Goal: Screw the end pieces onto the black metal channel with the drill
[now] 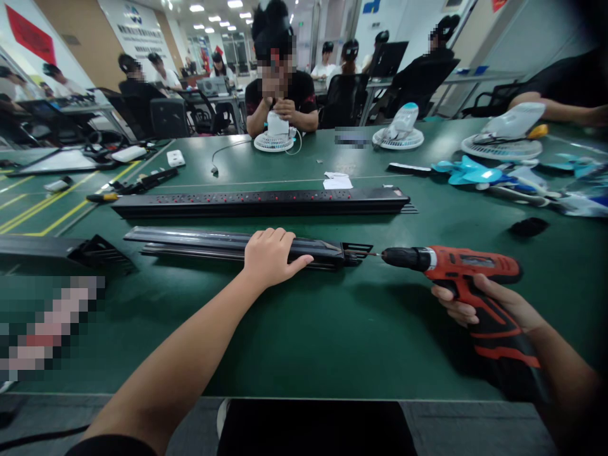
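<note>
My left hand (272, 258) is closed over a long dark rail-like bar (199, 239), fingers over its top and thumb along the near side. The bar lies lengthwise on the green table. At its right end is a slotted black end bracket (357, 251). In my right hand (510, 307) is a red and black cordless drill (468, 259), held by the handle and pointing left. Its thin bit reaches the bracket area; whether it touches a screw there I cannot make out.
Behind the bar lies a black power strip (266, 201) with red dots. Another dark bar (42, 250) is at the left. Several fan parts, including blue blades (468, 170), lie at the right. Across the table a person (280, 95) handles a white fan base (274, 140).
</note>
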### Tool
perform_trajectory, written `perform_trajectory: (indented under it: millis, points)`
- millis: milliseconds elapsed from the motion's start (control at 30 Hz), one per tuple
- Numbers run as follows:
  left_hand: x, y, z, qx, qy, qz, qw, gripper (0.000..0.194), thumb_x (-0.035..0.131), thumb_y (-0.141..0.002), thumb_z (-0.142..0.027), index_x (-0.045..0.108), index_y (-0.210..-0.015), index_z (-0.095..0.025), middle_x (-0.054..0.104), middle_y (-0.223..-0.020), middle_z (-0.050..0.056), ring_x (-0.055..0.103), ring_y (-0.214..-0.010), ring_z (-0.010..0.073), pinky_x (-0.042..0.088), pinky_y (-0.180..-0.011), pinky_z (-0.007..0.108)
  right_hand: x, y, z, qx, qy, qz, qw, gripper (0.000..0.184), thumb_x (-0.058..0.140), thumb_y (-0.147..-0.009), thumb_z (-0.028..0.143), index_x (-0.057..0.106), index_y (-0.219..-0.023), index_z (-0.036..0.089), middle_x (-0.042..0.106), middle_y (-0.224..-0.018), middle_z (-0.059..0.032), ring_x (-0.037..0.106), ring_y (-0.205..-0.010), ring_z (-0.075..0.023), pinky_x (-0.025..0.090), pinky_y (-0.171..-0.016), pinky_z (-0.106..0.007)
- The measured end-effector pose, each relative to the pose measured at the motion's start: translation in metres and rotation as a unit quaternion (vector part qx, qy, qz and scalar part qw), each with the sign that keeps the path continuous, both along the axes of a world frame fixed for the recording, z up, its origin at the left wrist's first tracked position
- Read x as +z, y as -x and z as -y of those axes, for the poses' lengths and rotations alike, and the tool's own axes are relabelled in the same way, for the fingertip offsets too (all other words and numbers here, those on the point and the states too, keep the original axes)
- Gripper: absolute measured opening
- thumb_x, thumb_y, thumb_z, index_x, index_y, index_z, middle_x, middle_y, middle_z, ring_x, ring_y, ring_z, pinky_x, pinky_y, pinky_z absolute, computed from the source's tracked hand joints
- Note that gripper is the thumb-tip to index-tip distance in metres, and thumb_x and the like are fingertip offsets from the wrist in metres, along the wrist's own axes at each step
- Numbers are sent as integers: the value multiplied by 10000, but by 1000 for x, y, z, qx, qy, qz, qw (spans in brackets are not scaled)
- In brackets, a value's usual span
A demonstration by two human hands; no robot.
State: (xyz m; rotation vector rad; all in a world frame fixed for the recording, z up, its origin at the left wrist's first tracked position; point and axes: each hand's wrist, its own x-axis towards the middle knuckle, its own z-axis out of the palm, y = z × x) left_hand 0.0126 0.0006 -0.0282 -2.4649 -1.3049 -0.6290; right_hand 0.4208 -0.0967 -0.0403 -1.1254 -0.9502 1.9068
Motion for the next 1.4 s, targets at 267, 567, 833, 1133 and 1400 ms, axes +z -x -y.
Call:
perform_trajectory:
  millis: [267,567,833,1133,1400]
  points:
    - [-1,1,0,-1,5,2,1000,659,429,-961,-747,722,-1098,-172,733,-985,110,669,-921,296,472,-827,433,1,1,0,33,-5,0,999,472,536,-596,697,544,-713,240,372,-457,71,239,-354,-56,311,-325,-224]
    - [-1,1,0,-3,7,5,1000,654,431,-962,-744,726,-1098,-176,732,-982,117,669,-921,297,472,-823,433,-1,0,0,-16,14,-6,1000,473,580,-569,670,544,-773,244,469,-597,18,385,-458,-100,415,-412,-250]
    - [-1,1,0,-3,-2,6,1000,646,431,-962,-744,726,-1090,-183,732,-974,111,665,-908,290,477,-816,431,-11,-1,3,-77,-18,-12,997,498,556,-617,635,514,-983,300,508,-698,1,493,-632,-179,500,-574,-330]
    - [0,1,1,0,3,5,1000,645,437,-961,-744,722,-1094,-181,731,-980,109,668,-916,291,472,-821,429,-12,1,4,-92,-25,-27,995,458,541,-659,598,519,-1003,296,512,-677,9,508,-647,-187,504,-616,-351]
    - [0,1,0,0,-2,0,1000,648,431,-964,-745,718,-1094,-179,732,-979,108,666,-914,285,471,-817,419,-10,2,5,-105,-27,-16,994,410,539,-671,565,533,-980,296,512,-658,7,514,-652,-198,507,-657,-359]
